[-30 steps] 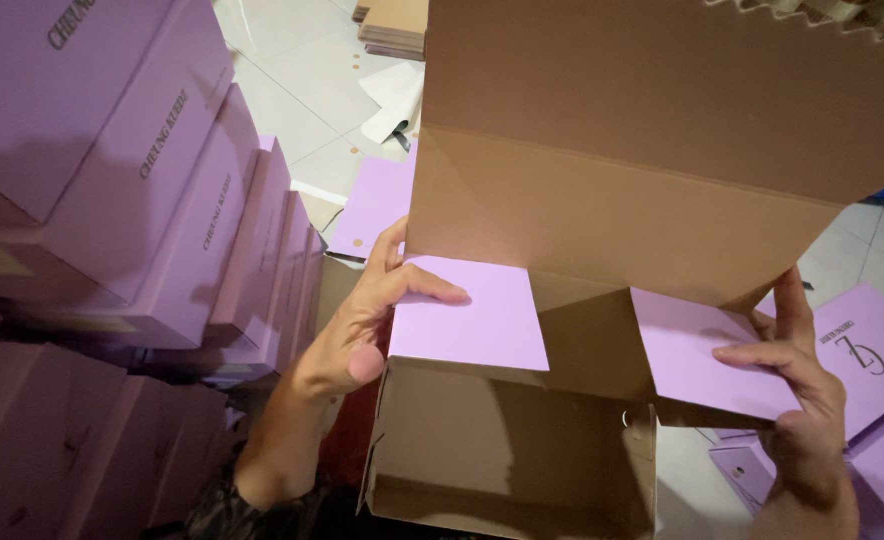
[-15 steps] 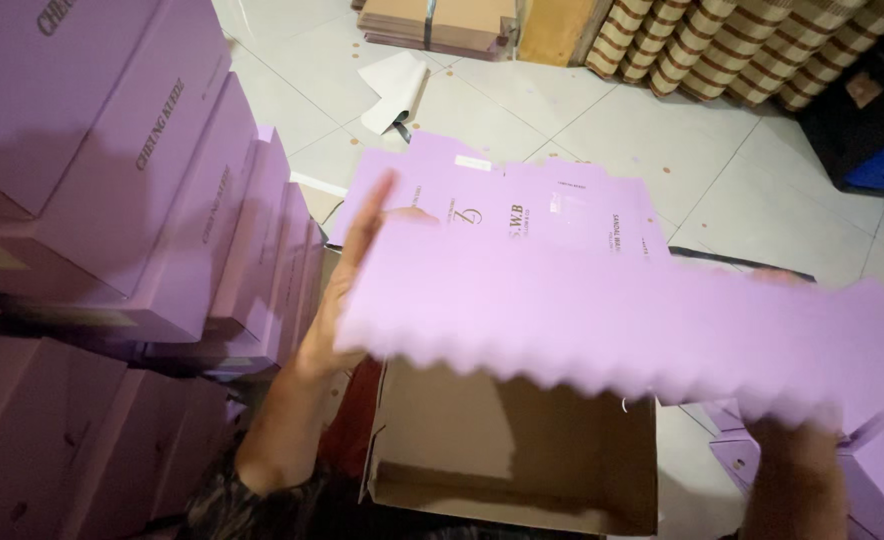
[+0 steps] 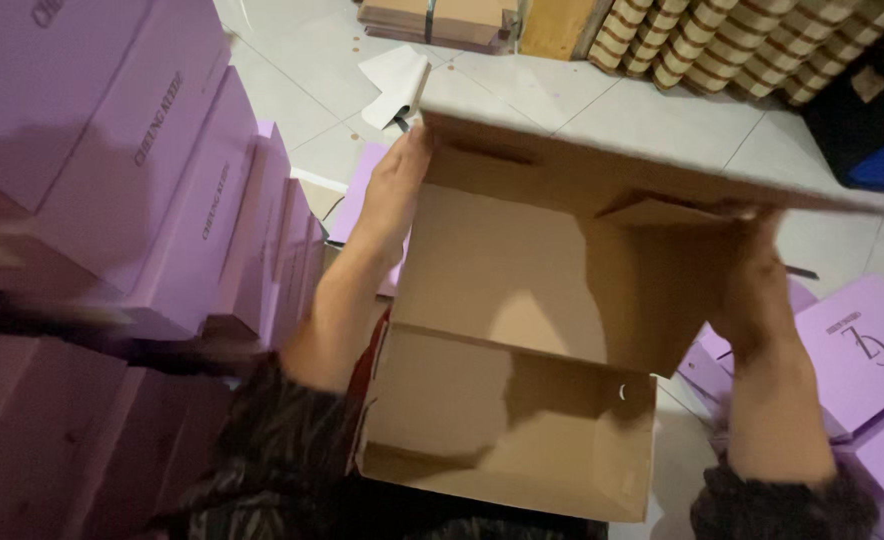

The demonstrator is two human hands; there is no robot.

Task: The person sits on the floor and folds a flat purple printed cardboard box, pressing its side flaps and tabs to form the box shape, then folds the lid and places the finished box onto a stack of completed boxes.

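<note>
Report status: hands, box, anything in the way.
Left hand and right hand grip the raised lid sides of the cardboard box. Box open, brown inside. Purple boxes stacked left, clear of it.

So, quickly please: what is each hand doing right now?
Left hand: gripping the left side of the cardboard box.
Right hand: pressed against the box's right side; fingers hidden, grip cannot be told.

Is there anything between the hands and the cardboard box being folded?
Nothing visible. The left hand and right hand both already grip the cardboard box at its raised lid's two sides, and its open inside shows nothing in it.
</note>
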